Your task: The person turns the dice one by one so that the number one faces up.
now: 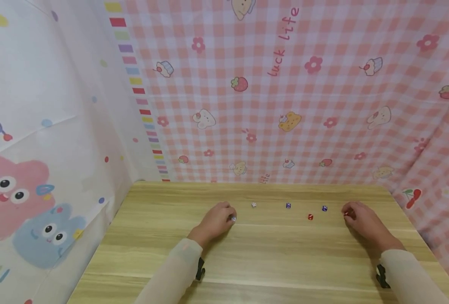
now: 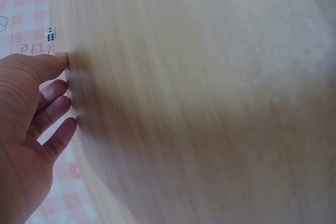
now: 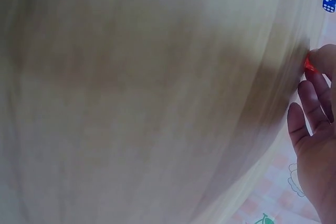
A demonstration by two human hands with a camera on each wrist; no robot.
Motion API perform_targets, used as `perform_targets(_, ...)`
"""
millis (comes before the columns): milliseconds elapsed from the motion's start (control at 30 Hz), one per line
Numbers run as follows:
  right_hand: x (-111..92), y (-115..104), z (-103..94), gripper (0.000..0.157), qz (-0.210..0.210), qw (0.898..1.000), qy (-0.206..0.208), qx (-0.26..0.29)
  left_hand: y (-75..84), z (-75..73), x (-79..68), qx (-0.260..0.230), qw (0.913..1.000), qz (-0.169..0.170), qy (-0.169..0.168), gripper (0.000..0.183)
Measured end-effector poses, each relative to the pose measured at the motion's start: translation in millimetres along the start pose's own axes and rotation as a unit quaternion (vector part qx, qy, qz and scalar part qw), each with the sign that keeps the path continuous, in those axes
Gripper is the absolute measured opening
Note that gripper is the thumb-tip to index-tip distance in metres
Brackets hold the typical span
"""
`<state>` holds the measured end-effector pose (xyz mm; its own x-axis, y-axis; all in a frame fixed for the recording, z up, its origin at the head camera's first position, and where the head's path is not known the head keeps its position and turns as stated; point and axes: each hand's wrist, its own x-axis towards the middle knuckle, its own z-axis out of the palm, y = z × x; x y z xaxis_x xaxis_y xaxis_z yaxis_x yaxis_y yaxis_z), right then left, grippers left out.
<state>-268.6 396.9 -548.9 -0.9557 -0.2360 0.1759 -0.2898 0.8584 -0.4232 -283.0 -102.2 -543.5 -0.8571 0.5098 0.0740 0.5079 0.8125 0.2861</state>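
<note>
On the left of the wooden table, my left hand point(image 1: 217, 220) pinches a white die point(image 1: 233, 218) between thumb and fingertips; in the left wrist view those fingers mostly cover it. My right hand point(image 1: 364, 220) pinches a red die point(image 3: 310, 65) at the right side, the other fingers loosely bent. Between the hands lie a white die point(image 1: 254, 205) nearest the left one, a blue die point(image 1: 288, 205) near the middle, a second red die point(image 1: 310, 217) a little closer to me, and another blue die point(image 1: 325, 208) just left of my right hand.
The wooden table point(image 1: 270, 253) reaches back to a pink checked cloth point(image 1: 262, 105) hanging behind it. A white cloth with cartoon figures point(image 1: 76, 147) hangs on the left, and more checked cloth hangs on the right. Dark bands point(image 1: 200, 269) sit at both wrists.
</note>
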Motion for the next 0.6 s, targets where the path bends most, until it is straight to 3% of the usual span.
perform_targets(400,-1.2,2.0,-2.4,0.01,0.01,1.0,-0.011,-0.004,-0.4,1.7,0.2,-0.005,0.9999,0.006,0.007,0.004)
perform_targets(600,-0.7,0.9,-3.7,0.008,-0.014,0.999,0.001,-0.042,0.1,0.8,-0.2,-0.004,0.9999,0.009,0.01,0.004)
